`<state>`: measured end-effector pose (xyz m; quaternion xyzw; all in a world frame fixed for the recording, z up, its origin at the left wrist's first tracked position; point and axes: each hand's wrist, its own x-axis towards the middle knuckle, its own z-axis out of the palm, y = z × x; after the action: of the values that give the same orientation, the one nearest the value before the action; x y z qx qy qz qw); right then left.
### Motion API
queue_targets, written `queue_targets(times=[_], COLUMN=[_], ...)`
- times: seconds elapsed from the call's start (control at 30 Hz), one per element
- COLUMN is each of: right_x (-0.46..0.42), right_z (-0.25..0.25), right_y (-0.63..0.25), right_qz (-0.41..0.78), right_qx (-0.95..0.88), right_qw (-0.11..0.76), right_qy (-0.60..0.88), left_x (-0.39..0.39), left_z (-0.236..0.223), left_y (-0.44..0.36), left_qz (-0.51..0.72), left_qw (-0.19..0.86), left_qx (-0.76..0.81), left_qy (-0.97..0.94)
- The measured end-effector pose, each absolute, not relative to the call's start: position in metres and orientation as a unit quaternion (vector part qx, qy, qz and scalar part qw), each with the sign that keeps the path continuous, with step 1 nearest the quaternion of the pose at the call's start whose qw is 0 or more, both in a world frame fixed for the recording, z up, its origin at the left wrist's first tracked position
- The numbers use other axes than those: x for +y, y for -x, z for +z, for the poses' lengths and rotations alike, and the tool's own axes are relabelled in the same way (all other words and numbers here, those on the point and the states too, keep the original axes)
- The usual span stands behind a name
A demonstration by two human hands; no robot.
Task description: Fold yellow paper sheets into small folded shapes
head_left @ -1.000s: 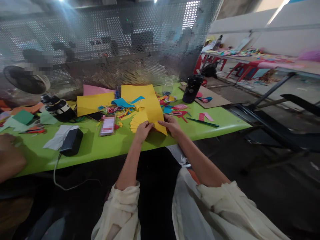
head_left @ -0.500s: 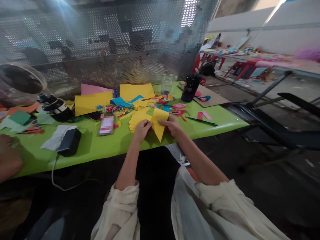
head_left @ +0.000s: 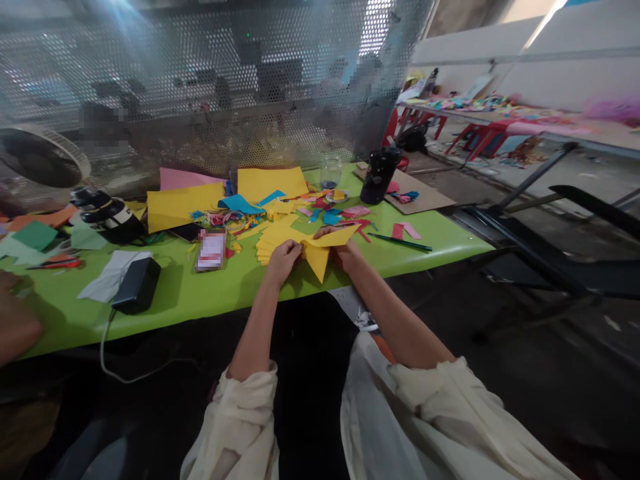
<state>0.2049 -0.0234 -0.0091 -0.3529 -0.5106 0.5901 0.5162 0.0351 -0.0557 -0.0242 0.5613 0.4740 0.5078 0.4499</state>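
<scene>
Both my hands hold a folded yellow paper sheet [head_left: 320, 250] at the near edge of the green table [head_left: 210, 293]. My left hand [head_left: 283, 257] pinches its left side, fingers closed. My right hand [head_left: 345, 252] grips its right side, with a flap of the sheet lying over the fingers. The sheet's pointed corner hangs down over the table edge. A stack of yellow paper pieces [head_left: 273, 239] lies just behind my left hand. A small card [head_left: 211, 249] lies to the left of it.
Coloured paper scraps [head_left: 325, 212], large yellow sheets [head_left: 183, 203], a black box with a cable [head_left: 136, 285], a black bottle [head_left: 376, 175], a glass jar [head_left: 331, 171] and a green pencil [head_left: 400, 243] lie on the table. Another person's hand [head_left: 17, 327] is at far left. A perforated screen [head_left: 225, 87] stands behind.
The big yellow sheet has been folded down into a smaller pointed shape, and a flap now lies across my right hand. Both hands stayed near the table edge.
</scene>
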Motion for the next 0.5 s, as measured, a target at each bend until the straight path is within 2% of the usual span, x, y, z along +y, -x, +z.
queue_targets(times=[0.5], right_x=[-0.0282], right_z=[-0.0023], right_y=[-0.2051], right_qz=[0.597], right_qx=[-0.528], right_qw=[0.503], right_qy=[0.335], left_x=[-0.0587], left_z=[-0.0235], left_y=[-0.0356], left_qz=[0.533], left_qw=[0.498], left_qx=[0.433], left_qy=[-0.530])
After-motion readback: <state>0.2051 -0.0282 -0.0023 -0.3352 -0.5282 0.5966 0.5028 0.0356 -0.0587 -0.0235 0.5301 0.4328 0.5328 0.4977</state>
